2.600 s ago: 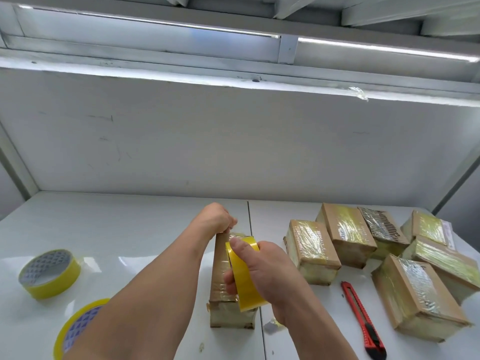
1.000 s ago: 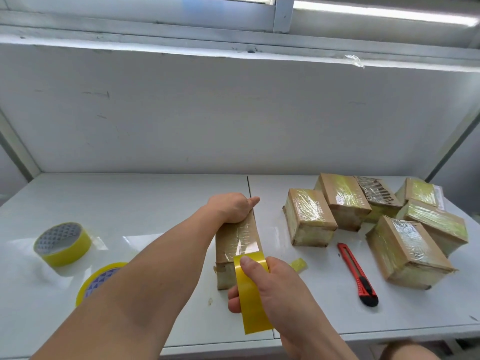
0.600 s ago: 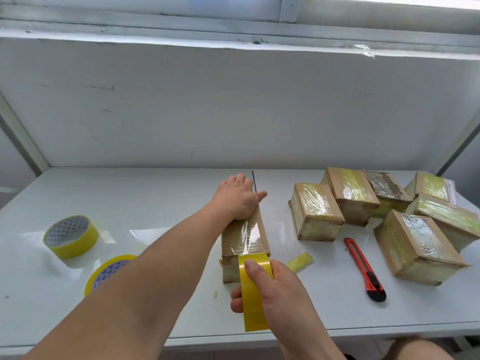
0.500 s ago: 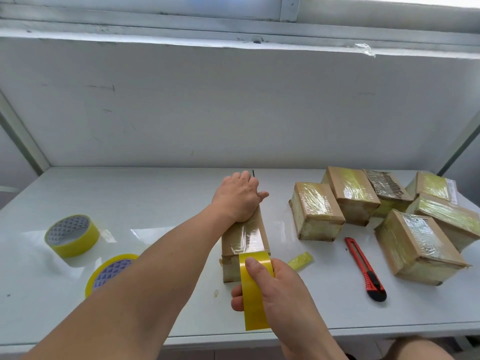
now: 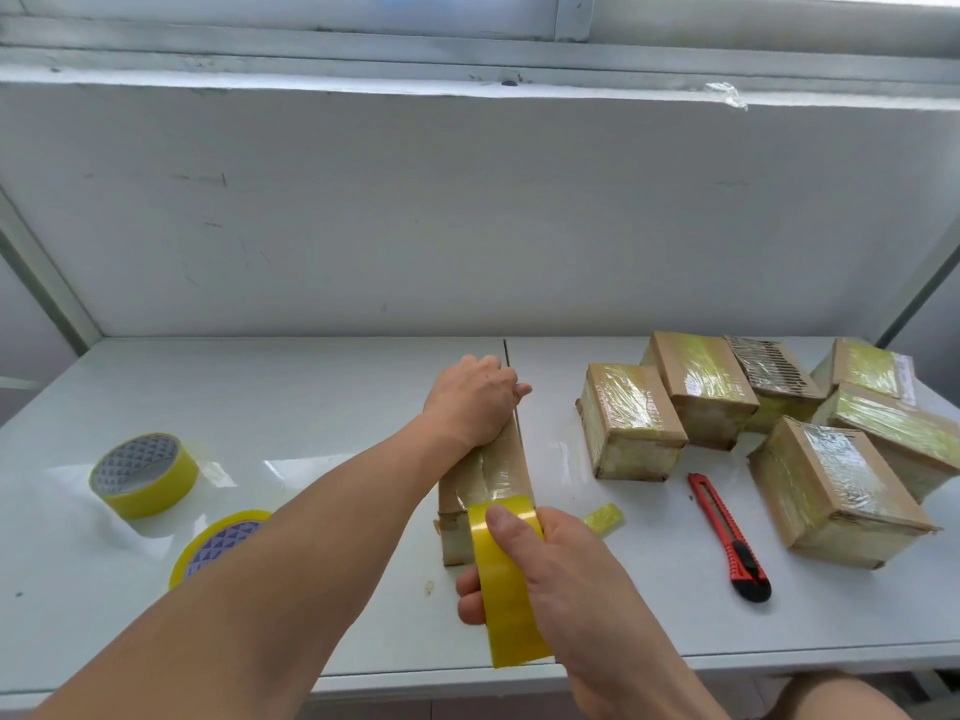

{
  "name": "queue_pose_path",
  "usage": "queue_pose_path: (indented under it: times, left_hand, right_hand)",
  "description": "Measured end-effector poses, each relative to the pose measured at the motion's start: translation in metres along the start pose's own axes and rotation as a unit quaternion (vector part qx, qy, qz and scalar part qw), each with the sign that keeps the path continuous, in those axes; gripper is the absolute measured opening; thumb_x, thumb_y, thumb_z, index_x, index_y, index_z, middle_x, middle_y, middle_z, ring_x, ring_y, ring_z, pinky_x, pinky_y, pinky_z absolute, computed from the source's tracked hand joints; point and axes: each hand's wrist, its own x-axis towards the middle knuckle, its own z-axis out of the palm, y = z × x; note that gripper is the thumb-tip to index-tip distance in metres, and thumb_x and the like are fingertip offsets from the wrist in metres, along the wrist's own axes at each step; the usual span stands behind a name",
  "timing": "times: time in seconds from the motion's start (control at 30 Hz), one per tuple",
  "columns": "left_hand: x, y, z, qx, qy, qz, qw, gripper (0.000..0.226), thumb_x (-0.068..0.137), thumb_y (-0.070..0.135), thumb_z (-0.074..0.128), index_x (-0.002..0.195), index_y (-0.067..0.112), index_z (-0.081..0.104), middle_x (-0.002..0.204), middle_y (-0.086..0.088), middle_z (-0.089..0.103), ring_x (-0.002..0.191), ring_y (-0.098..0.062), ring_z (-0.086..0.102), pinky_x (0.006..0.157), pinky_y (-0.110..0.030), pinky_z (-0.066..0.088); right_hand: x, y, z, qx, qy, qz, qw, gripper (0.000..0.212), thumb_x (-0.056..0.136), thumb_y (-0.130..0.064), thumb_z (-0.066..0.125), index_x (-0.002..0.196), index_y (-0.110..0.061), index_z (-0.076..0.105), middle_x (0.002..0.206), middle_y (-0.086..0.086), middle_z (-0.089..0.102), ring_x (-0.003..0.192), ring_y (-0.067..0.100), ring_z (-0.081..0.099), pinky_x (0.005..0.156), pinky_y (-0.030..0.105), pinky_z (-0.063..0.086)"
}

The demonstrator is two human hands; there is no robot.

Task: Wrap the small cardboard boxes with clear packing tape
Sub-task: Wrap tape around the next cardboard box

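On the table [image 5: 311, 397], the box [image 5: 491, 472] lies with its long axis running straight away from me. My left hand [image 5: 470, 402] sits over the far end, its grip curled on the cardboard. My right hand [image 5: 566, 579] is the nearer one, with its grip wrapped round the yellow roll [image 5: 506, 589], which touches the box's near top edge. I judge the next pull runs toward me, down the near face.

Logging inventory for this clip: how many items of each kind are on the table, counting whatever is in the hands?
cardboard boxes: 7
tape rolls: 3
utility knife: 1
tape scrap: 1
Total: 12
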Motion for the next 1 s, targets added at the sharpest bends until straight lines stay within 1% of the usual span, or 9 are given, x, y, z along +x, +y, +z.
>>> queue_pose_path:
  times: [0.13,0.3,0.53,0.6,0.67,0.73,0.83,0.93,1.0]
  left_hand:
    - [-0.002,0.002,-0.004,-0.002,-0.01,-0.005,1.0,0.055,0.107,0.052,0.024,0.116,0.013,0.061,0.118,-0.008,0.059,0.11,-0.028,0.053,0.089,-0.039,0.044]
    - [-0.026,0.013,-0.004,-0.002,-0.012,-0.014,1.0,0.089,0.086,0.085,0.021,0.122,0.01,0.056,0.114,-0.007,0.053,0.107,-0.024,0.047,0.095,-0.039,0.041]
    - [-0.054,0.021,0.01,-0.019,0.015,-0.031,0.999,0.098,0.083,0.083,0.007,0.124,0.007,0.054,0.122,-0.009,0.051,0.12,-0.026,0.044,0.107,-0.038,0.034]
    - [-0.062,0.022,0.008,-0.027,0.006,-0.035,0.999,0.104,0.08,0.084,0.003,0.129,0.006,0.052,0.131,-0.01,0.049,0.127,-0.026,0.041,0.112,-0.039,0.03]
    - [-0.067,0.022,0.006,-0.042,-0.032,-0.044,0.998,0.111,0.079,0.086,0.002,0.146,0.006,0.039,0.15,-0.011,0.037,0.142,-0.027,0.029,0.12,-0.043,0.02]
    - [-0.074,0.023,0.005,-0.071,-0.091,-0.056,0.992,0.115,0.077,0.088,0.006,0.159,0.009,0.016,0.167,-0.007,0.012,0.154,-0.024,0.005,0.124,-0.05,0.009]
    - [-0.077,0.02,0.002,-0.112,-0.16,-0.059,0.979,0.124,0.071,0.095,0.022,0.16,0.013,-0.007,0.168,0.0,-0.015,0.153,-0.018,-0.019,0.124,-0.056,0.013]
    - [-0.081,0.018,-0.002,-0.128,-0.156,-0.035,0.979,0.13,0.067,0.095,0.045,0.161,0.017,0.0,0.168,0.005,-0.012,0.154,-0.017,-0.017,0.123,-0.054,0.019]
    - [-0.089,0.019,-0.001,-0.142,-0.081,-0.013,0.987,0.12,0.065,0.091,0.055,0.155,0.018,0.025,0.164,0.006,0.013,0.152,-0.017,0.006,0.119,-0.047,0.03]
  right_hand:
    - [0.004,0.02,0.0,-0.01,0.011,0.019,1.0,0.027,0.104,-0.036,0.051,0.11,-0.011,0.053,0.087,0.018,0.076,0.061,0.02,0.07,0.054,0.022,0.055]
    - [0.008,0.036,0.0,-0.013,0.016,0.01,1.0,0.023,0.104,-0.038,0.05,0.107,-0.016,0.052,0.086,0.013,0.077,0.063,0.017,0.071,0.054,0.021,0.053]
    - [0.014,0.047,0.001,0.001,0.009,-0.001,1.0,0.023,0.104,-0.034,0.051,0.107,-0.011,0.053,0.085,0.015,0.076,0.063,0.018,0.071,0.053,0.021,0.053]
    - [0.016,0.049,0.002,0.007,0.005,-0.001,1.0,0.024,0.104,-0.034,0.051,0.108,-0.011,0.054,0.086,0.016,0.076,0.065,0.02,0.072,0.055,0.022,0.054]
    - [0.018,0.05,0.003,0.011,0.005,0.002,1.0,0.023,0.104,-0.034,0.052,0.109,-0.012,0.055,0.087,0.016,0.076,0.066,0.02,0.072,0.055,0.02,0.053]
    - [0.018,0.05,0.004,0.016,0.005,0.003,1.0,0.023,0.104,-0.034,0.052,0.11,-0.012,0.055,0.089,0.016,0.076,0.067,0.019,0.072,0.054,0.017,0.052]
    - [0.019,0.051,0.006,0.007,0.006,0.0,1.0,0.021,0.104,-0.036,0.05,0.11,-0.017,0.055,0.091,0.012,0.076,0.068,0.015,0.072,0.053,0.015,0.051]
    - [0.019,0.053,0.007,-0.002,0.008,-0.005,1.0,0.019,0.105,-0.038,0.049,0.111,-0.02,0.053,0.093,0.009,0.076,0.068,0.012,0.072,0.053,0.014,0.05]
    - [0.019,0.054,0.005,0.004,0.002,-0.003,1.0,0.019,0.105,-0.036,0.049,0.113,-0.019,0.054,0.097,0.011,0.076,0.069,0.011,0.072,0.053,0.014,0.05]
